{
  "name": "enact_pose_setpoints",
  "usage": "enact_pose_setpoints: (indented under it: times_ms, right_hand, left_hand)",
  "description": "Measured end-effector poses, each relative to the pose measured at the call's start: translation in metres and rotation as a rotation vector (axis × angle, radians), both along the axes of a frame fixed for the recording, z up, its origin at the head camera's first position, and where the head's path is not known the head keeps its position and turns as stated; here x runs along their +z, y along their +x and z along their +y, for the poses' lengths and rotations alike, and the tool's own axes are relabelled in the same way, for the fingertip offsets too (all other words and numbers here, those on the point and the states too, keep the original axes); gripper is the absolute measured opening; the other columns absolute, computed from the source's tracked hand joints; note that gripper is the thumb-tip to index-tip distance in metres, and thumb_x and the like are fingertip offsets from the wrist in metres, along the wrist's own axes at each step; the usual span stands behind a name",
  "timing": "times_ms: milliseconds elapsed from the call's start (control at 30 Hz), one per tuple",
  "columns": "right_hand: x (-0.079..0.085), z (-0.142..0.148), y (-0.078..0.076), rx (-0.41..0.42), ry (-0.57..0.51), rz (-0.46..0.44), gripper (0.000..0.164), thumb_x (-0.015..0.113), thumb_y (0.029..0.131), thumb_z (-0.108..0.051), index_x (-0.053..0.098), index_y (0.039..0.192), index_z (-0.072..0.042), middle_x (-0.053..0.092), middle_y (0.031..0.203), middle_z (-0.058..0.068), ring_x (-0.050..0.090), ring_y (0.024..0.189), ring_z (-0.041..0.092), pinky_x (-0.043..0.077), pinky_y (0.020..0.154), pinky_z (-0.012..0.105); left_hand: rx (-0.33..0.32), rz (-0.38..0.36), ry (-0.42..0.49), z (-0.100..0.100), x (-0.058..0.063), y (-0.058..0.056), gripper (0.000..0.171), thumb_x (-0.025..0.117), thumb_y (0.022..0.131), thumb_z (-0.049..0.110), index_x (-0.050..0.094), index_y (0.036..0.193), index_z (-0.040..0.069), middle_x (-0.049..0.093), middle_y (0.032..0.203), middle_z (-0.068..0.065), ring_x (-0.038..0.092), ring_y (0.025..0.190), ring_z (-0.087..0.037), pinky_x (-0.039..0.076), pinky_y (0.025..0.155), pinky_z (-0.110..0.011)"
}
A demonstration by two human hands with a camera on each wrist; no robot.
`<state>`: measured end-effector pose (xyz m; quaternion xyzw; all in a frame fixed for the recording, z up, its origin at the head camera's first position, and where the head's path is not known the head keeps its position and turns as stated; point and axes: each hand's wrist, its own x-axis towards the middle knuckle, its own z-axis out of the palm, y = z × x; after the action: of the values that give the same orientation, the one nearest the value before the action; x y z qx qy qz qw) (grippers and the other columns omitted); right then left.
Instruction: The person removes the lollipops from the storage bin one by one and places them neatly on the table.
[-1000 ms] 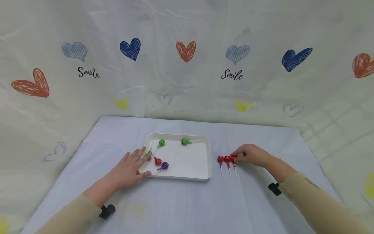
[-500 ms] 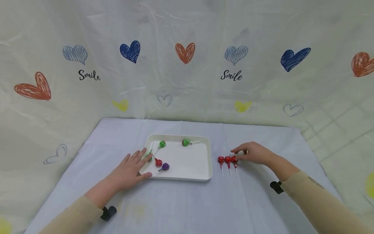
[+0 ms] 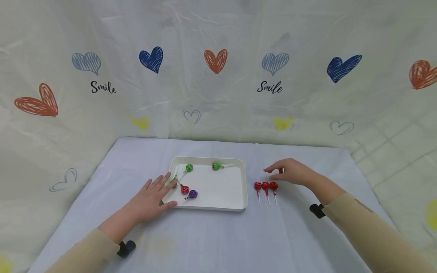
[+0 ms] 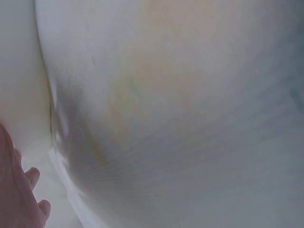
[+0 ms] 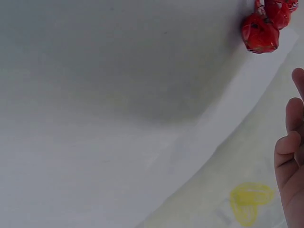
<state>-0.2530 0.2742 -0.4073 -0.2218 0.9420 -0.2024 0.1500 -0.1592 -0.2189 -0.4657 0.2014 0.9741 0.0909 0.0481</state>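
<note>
Three red lollipops (image 3: 266, 186) lie side by side on the white cloth, sticks toward the person. Just behind and above them is the right hand (image 3: 291, 171), fingers loosely bent and nothing in them; in the right wrist view its fingers (image 5: 294, 114) are apart from the red candy heads (image 5: 260, 34). With fingers spread, the left hand (image 3: 150, 199) rests over the left end of a shallow white tray (image 3: 245, 185). Inside the tray are a purple lollipop (image 3: 192, 194), a red lollipop (image 3: 184, 189) and green lollipops (image 3: 189, 167), one partly hidden by the left fingers.
A white cloth (image 3: 218, 242) covers the table, with a faint yellowish stain (image 3: 160, 244) near the front. Behind it hangs a pale backdrop (image 3: 239, 22) printed with hearts and "Smile". Another green lollipop (image 3: 217, 165) lies at the tray's back.
The right hand has let go of the rightmost red lollipop and lifted up and back from the row. The left hand stays on the tray.
</note>
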Motion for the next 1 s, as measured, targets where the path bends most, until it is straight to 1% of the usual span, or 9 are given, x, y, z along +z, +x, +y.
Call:
enact_pose_setpoints:
  times_ms: [167, 367, 500, 633, 733, 867, 1000]
  right_hand:
    - [0.007, -0.019, -0.005, 0.045, 0.002, 0.014, 0.036, 0.076, 0.088, -0.028, 0.073, 0.123, -0.016, 0.071, 0.118, 0.004, 0.057, 0.078, 0.013, 0.051, 0.066, 0.029]
    - [0.014, -0.048, -0.014, 0.110, 0.023, 0.032, 0.035, 0.077, 0.088, -0.029, 0.073, 0.121, -0.020, 0.070, 0.118, 0.001, 0.058, 0.081, 0.012, 0.051, 0.068, 0.029]
    - [0.017, -0.069, -0.022, 0.135, 0.040, 0.046, 0.035, 0.078, 0.088, -0.029, 0.073, 0.121, -0.023, 0.070, 0.117, 0.002, 0.057, 0.079, 0.014, 0.051, 0.065, 0.029]
    - [0.021, -0.089, -0.028, 0.160, 0.037, 0.055, 0.035, 0.078, 0.087, -0.031, 0.074, 0.121, -0.023, 0.071, 0.115, 0.000, 0.056, 0.077, 0.014, 0.051, 0.064, 0.029]
    - [0.022, -0.102, -0.032, 0.165, 0.052, 0.046, 0.036, 0.078, 0.087, -0.032, 0.074, 0.122, -0.024, 0.071, 0.115, -0.001, 0.056, 0.076, 0.014, 0.051, 0.064, 0.029]
    - [0.021, -0.116, -0.035, 0.162, 0.097, 0.044, 0.035, 0.077, 0.088, -0.034, 0.073, 0.122, -0.025, 0.071, 0.115, -0.003, 0.059, 0.082, 0.014, 0.052, 0.071, 0.031]
    - [0.018, -0.128, -0.037, 0.176, 0.150, 0.068, 0.035, 0.076, 0.088, -0.033, 0.073, 0.122, -0.025, 0.071, 0.116, -0.004, 0.064, 0.102, 0.019, 0.052, 0.088, 0.037]
  left_hand:
    - [0.000, -0.007, -0.007, 0.001, 0.002, 0.001, 0.081, 0.052, 0.094, 0.064, 0.027, 0.158, 0.022, 0.012, 0.166, -0.008, 0.015, 0.150, -0.037, 0.011, 0.118, -0.061]
    - [-0.002, 0.015, -0.021, 0.000, -0.001, 0.000, 0.081, 0.051, 0.093, 0.065, 0.028, 0.158, 0.023, 0.012, 0.166, -0.008, 0.014, 0.150, -0.035, 0.011, 0.118, -0.060]
    - [-0.006, 0.026, -0.019, 0.000, -0.002, -0.001, 0.081, 0.051, 0.093, 0.065, 0.029, 0.158, 0.022, 0.014, 0.166, -0.008, 0.015, 0.150, -0.036, 0.010, 0.118, -0.061]
    - [-0.002, 0.017, -0.025, -0.001, -0.002, -0.001, 0.081, 0.049, 0.094, 0.067, 0.027, 0.158, 0.023, 0.012, 0.166, -0.007, 0.013, 0.151, -0.035, 0.008, 0.119, -0.059]
    - [-0.003, 0.007, -0.035, -0.001, -0.002, -0.001, 0.081, 0.045, 0.094, 0.069, 0.025, 0.159, 0.024, 0.011, 0.166, -0.006, 0.012, 0.151, -0.034, 0.007, 0.119, -0.059]
    - [-0.005, 0.001, -0.035, -0.001, -0.003, -0.001, 0.082, 0.045, 0.094, 0.070, 0.025, 0.159, 0.024, 0.010, 0.166, -0.007, 0.012, 0.151, -0.035, 0.007, 0.119, -0.059]
    - [-0.003, 0.008, -0.034, -0.001, -0.003, -0.002, 0.082, 0.044, 0.093, 0.071, 0.026, 0.159, 0.024, 0.010, 0.166, -0.006, 0.012, 0.151, -0.034, 0.007, 0.119, -0.059]
